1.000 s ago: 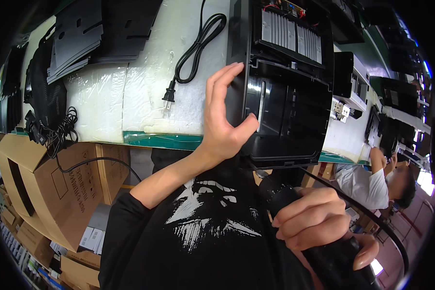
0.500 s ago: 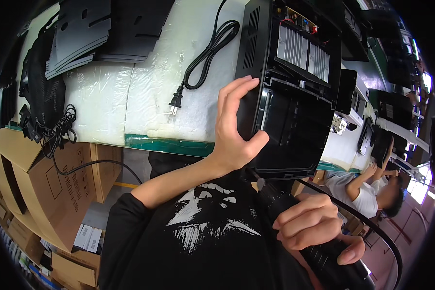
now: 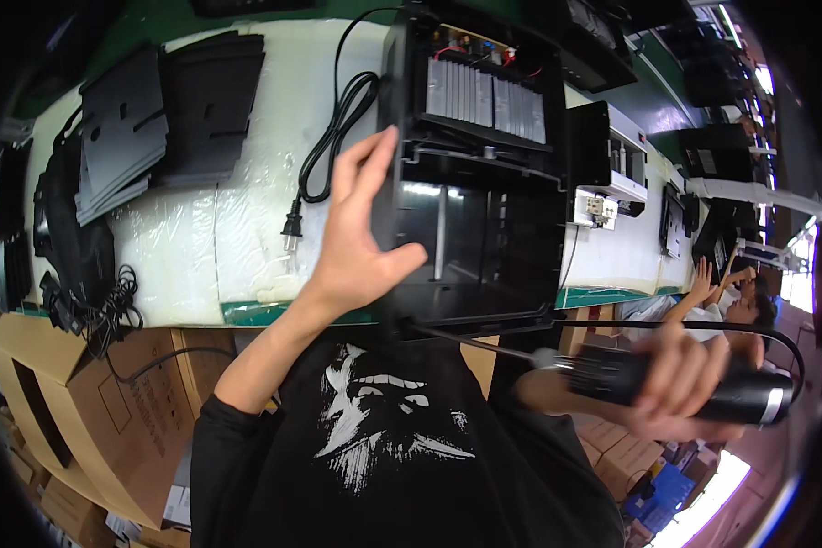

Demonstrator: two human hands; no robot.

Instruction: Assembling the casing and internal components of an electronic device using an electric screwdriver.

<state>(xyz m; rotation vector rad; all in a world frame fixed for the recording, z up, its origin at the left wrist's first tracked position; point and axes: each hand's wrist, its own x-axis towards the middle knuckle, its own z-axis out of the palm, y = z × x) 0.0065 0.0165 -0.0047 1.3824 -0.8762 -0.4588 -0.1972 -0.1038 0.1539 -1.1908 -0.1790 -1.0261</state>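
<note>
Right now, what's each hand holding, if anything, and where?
Right hand: black power screwdriver, by its handle. Left hand: against black case, left side; grip unclear.

Black shirt (image 3: 384, 511), white print (image 3: 361, 461), black sleeve (image 3: 224, 457)

Room to pass lies over the bench (image 3: 247, 314) between black panels (image 3: 126, 132) and coiled cord (image 3: 341, 123); rightward, the left hand (image 3: 356, 242) and black casing (image 3: 511, 228) obstruct.
</note>
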